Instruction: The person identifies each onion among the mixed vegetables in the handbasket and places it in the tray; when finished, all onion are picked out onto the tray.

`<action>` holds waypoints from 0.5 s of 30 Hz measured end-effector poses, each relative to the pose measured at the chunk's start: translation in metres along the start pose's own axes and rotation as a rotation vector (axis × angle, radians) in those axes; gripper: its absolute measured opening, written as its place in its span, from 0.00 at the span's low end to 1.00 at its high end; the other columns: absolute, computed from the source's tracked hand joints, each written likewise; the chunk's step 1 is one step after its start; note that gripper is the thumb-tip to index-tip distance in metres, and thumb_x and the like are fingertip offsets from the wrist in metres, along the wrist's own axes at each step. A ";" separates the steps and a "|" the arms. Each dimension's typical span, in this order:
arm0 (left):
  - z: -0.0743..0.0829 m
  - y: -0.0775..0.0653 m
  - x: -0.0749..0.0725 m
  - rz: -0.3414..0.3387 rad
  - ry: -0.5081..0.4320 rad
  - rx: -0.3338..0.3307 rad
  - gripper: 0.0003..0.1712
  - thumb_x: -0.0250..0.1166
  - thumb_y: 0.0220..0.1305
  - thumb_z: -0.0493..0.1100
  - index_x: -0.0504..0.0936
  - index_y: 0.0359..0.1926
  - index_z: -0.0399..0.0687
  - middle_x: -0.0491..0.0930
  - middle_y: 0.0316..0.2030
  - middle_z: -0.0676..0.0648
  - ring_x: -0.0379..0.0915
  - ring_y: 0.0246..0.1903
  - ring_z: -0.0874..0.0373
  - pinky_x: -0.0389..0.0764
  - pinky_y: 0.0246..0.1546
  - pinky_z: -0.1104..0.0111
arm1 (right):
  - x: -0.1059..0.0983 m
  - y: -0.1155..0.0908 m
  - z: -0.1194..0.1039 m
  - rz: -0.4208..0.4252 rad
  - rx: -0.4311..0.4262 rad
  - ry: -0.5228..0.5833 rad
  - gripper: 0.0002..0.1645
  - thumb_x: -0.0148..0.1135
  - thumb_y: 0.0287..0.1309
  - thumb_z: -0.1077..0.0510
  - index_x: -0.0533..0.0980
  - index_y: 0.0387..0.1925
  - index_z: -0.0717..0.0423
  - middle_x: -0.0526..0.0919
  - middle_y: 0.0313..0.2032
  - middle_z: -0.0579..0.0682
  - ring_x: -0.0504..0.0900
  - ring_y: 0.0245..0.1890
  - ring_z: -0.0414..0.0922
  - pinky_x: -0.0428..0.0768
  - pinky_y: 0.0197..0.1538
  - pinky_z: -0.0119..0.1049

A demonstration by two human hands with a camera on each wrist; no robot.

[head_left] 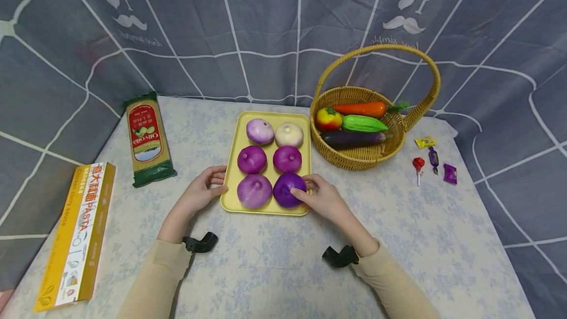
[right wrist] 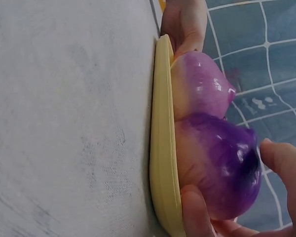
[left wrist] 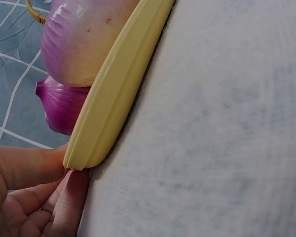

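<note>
A yellow tray point(head_left: 268, 212) holds several onions in pairs, mostly purple, with one whitish onion point(head_left: 289, 135) at the back right. My left hand point(head_left: 200, 192) pinches the tray's left edge, thumb over the rim and fingers beneath, as the left wrist view shows. At the tray's front right corner, my right hand point(head_left: 327, 198) holds the dark purple onion point(head_left: 285, 191). Its thumb lies near the top of that onion, and the other fingers curl round its outer side by the rim. Beside it sits a paler purple onion point(head_left: 254, 191).
A wicker basket point(head_left: 354, 161) with a tall handle stands right of the tray, holding a carrot point(head_left: 361, 109), an eggplant point(head_left: 352, 139) and other produce. Wrapped candies point(head_left: 450, 174) and a lollipop point(head_left: 418, 164) lie far right. Left are a pasta packet point(head_left: 148, 137) and a yellow box point(head_left: 77, 235).
</note>
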State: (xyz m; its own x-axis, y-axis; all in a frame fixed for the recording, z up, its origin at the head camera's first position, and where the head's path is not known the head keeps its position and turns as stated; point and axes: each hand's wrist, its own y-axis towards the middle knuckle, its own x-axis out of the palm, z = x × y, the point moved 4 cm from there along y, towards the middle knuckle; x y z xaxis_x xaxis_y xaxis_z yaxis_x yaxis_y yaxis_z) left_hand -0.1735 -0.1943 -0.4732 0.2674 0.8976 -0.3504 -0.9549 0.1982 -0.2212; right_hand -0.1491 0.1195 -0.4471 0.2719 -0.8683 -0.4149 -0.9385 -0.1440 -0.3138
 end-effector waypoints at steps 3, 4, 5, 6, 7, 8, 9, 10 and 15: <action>0.000 0.000 0.000 -0.004 -0.003 0.002 0.32 0.61 0.69 0.30 0.63 0.72 0.30 0.71 0.56 0.33 0.69 0.55 0.42 0.71 0.56 0.56 | 0.000 -0.001 0.000 0.002 -0.009 0.006 0.37 0.72 0.61 0.48 0.71 0.65 0.61 0.80 0.49 0.59 0.84 0.26 0.44 0.84 0.33 0.38; 0.000 0.000 0.000 -0.003 -0.003 0.003 0.32 0.61 0.69 0.30 0.63 0.72 0.31 0.71 0.56 0.33 0.69 0.55 0.42 0.71 0.56 0.56 | 0.000 -0.001 0.000 0.003 -0.012 0.010 0.37 0.72 0.61 0.48 0.71 0.65 0.62 0.80 0.49 0.59 0.84 0.26 0.44 0.84 0.33 0.38; 0.000 0.000 0.000 -0.004 -0.003 0.005 0.32 0.61 0.69 0.30 0.63 0.72 0.31 0.71 0.56 0.34 0.69 0.55 0.42 0.71 0.56 0.56 | 0.000 -0.002 0.000 0.004 -0.013 0.011 0.37 0.72 0.62 0.49 0.70 0.66 0.62 0.79 0.50 0.59 0.84 0.26 0.44 0.84 0.33 0.38; 0.000 0.000 0.000 -0.004 -0.003 0.006 0.32 0.61 0.69 0.30 0.63 0.72 0.31 0.71 0.55 0.34 0.69 0.55 0.42 0.71 0.56 0.57 | 0.000 -0.002 0.000 0.006 -0.014 0.010 0.38 0.72 0.62 0.49 0.70 0.66 0.62 0.79 0.51 0.59 0.84 0.26 0.44 0.84 0.33 0.38; 0.000 -0.001 0.000 -0.004 -0.005 0.008 0.32 0.61 0.70 0.30 0.63 0.72 0.31 0.71 0.55 0.34 0.69 0.55 0.42 0.71 0.56 0.56 | 0.000 -0.003 0.000 0.008 -0.014 0.005 0.38 0.72 0.62 0.48 0.69 0.67 0.61 0.79 0.51 0.59 0.84 0.26 0.44 0.83 0.34 0.38; 0.000 -0.001 0.000 -0.002 -0.004 0.008 0.32 0.61 0.69 0.30 0.63 0.72 0.31 0.71 0.55 0.34 0.69 0.55 0.42 0.70 0.56 0.56 | -0.001 -0.003 0.000 0.010 -0.018 0.003 0.39 0.72 0.62 0.48 0.69 0.67 0.62 0.79 0.52 0.59 0.83 0.26 0.43 0.83 0.34 0.38; 0.000 -0.001 0.000 -0.001 -0.003 0.008 0.32 0.61 0.69 0.30 0.63 0.72 0.31 0.71 0.55 0.34 0.69 0.55 0.42 0.70 0.56 0.56 | -0.001 -0.003 0.000 0.016 -0.024 -0.005 0.39 0.72 0.62 0.48 0.69 0.67 0.62 0.79 0.53 0.59 0.83 0.27 0.43 0.82 0.34 0.38; 0.000 0.000 0.000 0.001 -0.001 0.008 0.32 0.61 0.69 0.30 0.63 0.72 0.31 0.72 0.55 0.34 0.69 0.55 0.42 0.70 0.56 0.56 | -0.002 -0.004 0.000 0.026 -0.031 -0.012 0.39 0.72 0.61 0.48 0.69 0.67 0.62 0.79 0.54 0.59 0.83 0.27 0.43 0.81 0.34 0.38; -0.001 0.000 0.000 0.005 0.003 0.004 0.32 0.61 0.69 0.30 0.63 0.72 0.31 0.72 0.56 0.33 0.69 0.55 0.42 0.70 0.57 0.55 | -0.005 -0.006 0.002 0.064 -0.058 0.021 0.39 0.73 0.60 0.51 0.69 0.67 0.63 0.77 0.55 0.60 0.82 0.29 0.43 0.81 0.33 0.37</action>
State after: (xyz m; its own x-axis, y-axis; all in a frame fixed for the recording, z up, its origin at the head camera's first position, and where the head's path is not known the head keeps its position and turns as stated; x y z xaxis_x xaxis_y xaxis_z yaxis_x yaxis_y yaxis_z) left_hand -0.1733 -0.1945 -0.4737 0.2633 0.8973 -0.3542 -0.9566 0.1954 -0.2161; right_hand -0.1448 0.1258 -0.4453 0.2065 -0.8865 -0.4141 -0.9648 -0.1139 -0.2372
